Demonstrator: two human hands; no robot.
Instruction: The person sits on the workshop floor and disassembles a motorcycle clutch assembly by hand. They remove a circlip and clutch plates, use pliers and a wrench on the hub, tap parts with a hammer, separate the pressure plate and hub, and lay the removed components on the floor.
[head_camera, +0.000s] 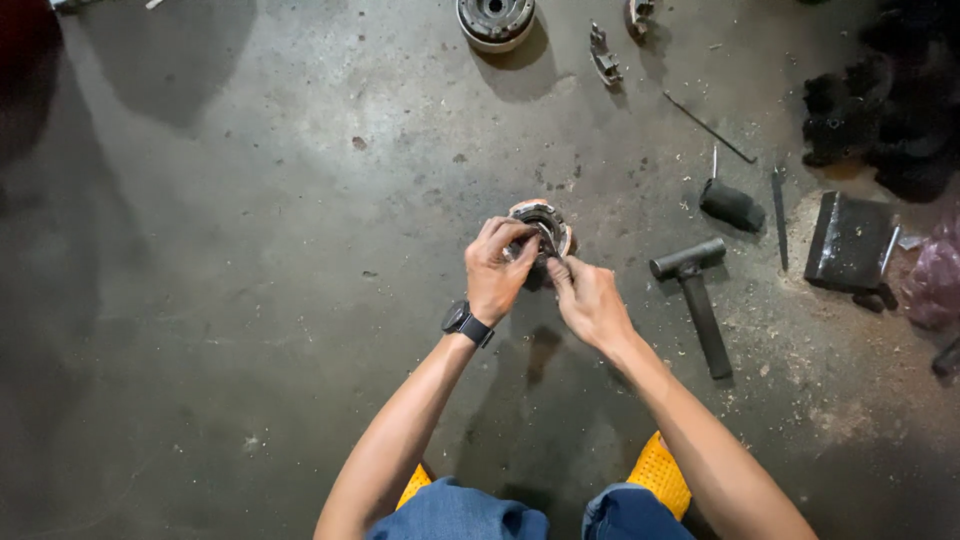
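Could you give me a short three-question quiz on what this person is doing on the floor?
1. True or false: both hands are on the round metal part.
2. Which tool lies on the floor nearest the right hand? A) hammer B) saw C) paintbrush
3. What is worn on the wrist of the left hand?

Key: 1 true; 2 A; 3 a black watch.

Near side of the round metal part (540, 225) behind fingers (510, 235)
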